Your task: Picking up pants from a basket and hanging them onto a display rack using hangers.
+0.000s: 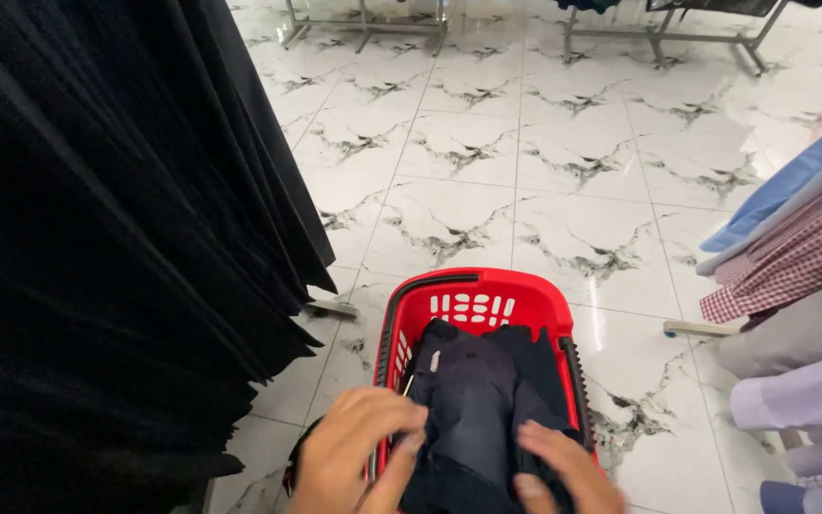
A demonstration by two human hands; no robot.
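Both of my hands are down on the dark navy garment (476, 400) that lies folded in the red basket (476, 286) on the marble floor (525, 162). My left hand (359, 447) rests across the basket's near left rim, fingers curled loosely and touching the left edge of the cloth; I cannot tell whether it is pinching any fabric. My right hand (563, 471) lies flat on the lower right part of the cloth, fingers spread and pressing, not clamped on anything. The garment sits between the two hands and runs away from me, its long axis pointing toward the far end of the basket, so both hands are at its near end, about equally close. Black clothes (97, 238) hang to my left; blue, checked and pale shirts (792, 257) hang to my right.
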